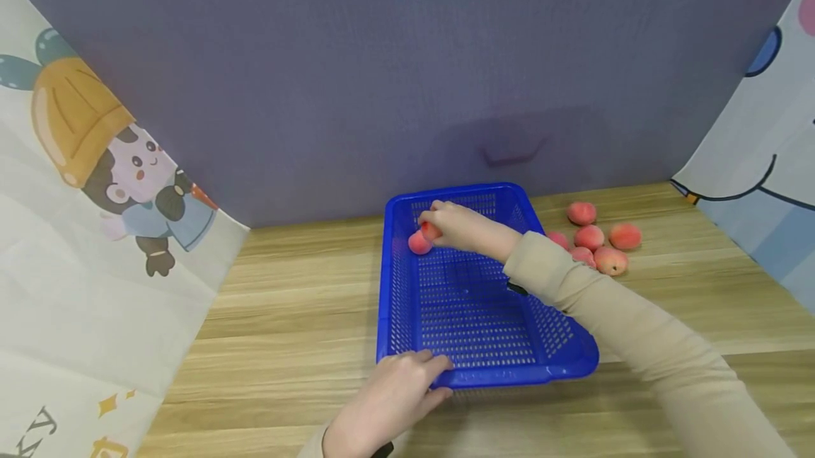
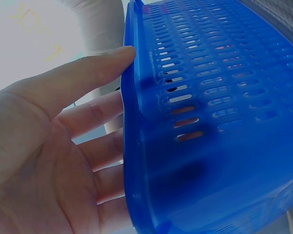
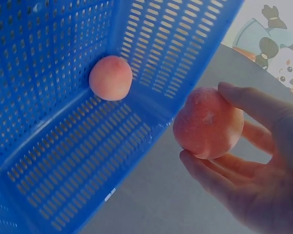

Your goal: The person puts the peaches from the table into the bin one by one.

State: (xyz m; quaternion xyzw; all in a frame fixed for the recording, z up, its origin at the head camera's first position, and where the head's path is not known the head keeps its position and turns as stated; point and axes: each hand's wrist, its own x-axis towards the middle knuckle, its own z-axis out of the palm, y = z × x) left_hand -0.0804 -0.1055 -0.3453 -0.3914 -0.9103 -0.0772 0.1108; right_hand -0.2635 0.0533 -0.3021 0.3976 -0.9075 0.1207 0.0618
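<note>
A blue plastic basket (image 1: 496,376) with slotted sides rests on the wooden table. My left hand (image 1: 397,391) grips its near rim; in the left wrist view the thumb (image 2: 102,66) lies over the rim and the fingers (image 2: 107,183) sit behind the wall. Over the basket's far left part, my right hand (image 1: 461,226) holds a pinkish-red peach (image 3: 207,124) between thumb and fingertips. Another peach (image 3: 111,78) lies in the far left corner of the basket, close to the held one in the head view.
Several peaches (image 1: 588,237) lie loose on the table right of the basket, some partly hidden by the right sleeve (image 1: 611,302). A grey-purple panel (image 1: 382,90) rises behind the table (image 1: 286,302). Printed sheets with cartoon figures (image 1: 127,161) line the sides.
</note>
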